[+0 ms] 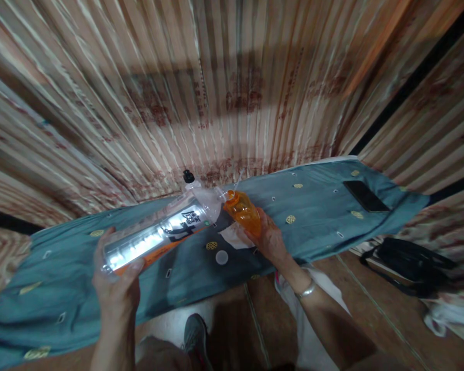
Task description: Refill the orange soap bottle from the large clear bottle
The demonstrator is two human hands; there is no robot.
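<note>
Clear plastic bottle [160, 232], tipped nearly flat with its black cap [187, 176] pointing away and up, neck end meeting the mouth of an orange container [243, 210]. Looks like a transfer between the two in progress, mouth to mouth, though blurred too much to tell whether liquid runs. Next move, by judgement: keeping both openings lined up and tilting slowly, so nothing spills on the cloth.

Bottle's base cupped in the left hand [116, 281], fingers [133, 266] wrapped from beneath, closed on it. Orange container gripped from the side in the right hand [268, 239], fingers curled round its lower body, bracelet [306, 290] at the wrist.

Both held just above a table under a teal patterned cloth [320, 206]. Below them a white round lid [221, 257] and pale paper scrap [234, 237]; well to the right, a dark phone [365, 196]. Black bag [406, 260] on the floor.
</note>
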